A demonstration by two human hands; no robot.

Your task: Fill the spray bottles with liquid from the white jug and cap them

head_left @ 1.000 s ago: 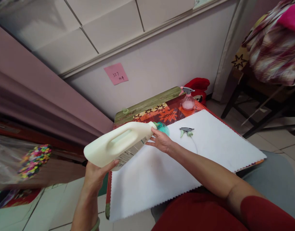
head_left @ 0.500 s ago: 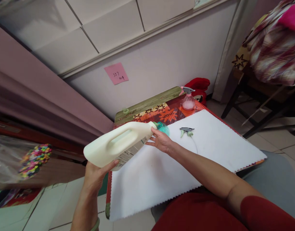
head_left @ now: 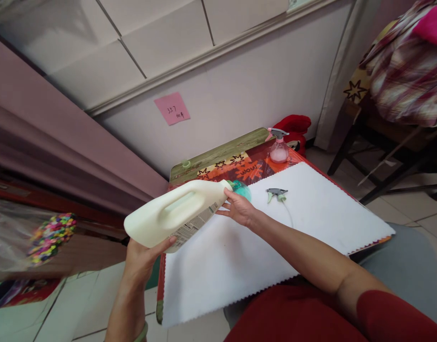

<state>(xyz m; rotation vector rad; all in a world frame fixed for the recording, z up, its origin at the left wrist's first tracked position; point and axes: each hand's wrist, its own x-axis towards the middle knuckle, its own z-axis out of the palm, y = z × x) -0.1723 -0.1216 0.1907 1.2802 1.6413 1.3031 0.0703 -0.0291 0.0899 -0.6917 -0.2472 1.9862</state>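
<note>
Against a pale wall [head_left: 261,90], working at a table [head_left: 225,148] with a red-and-orange patterned top and a wood-look far strip. Looking down on a white scalloped mat [head_left: 332,209] covering most of the tabletop. Tilting a cream-coloured handled jug [head_left: 180,224] almost onto its side above the mat's left part, pointing its neck rightward. Gripping the jug at both ends: supporting its base with the left hand [head_left: 143,259], resting the thumb beside the printed label, and clasping the neck between thumb and fingers of the right hand [head_left: 239,208]. Seeing a pink spray bottle [head_left: 279,151] standing upright near the far right corner. Aiming the jug's neck at a teal bottle [head_left: 243,191] just beyond the right hand; not managing to tell how jug and bottle are meeting. Seeing a grey-and-green trigger sprayer head [head_left: 276,194] lying on the mat, trailing its thin tube toward the right forearm.
</note>
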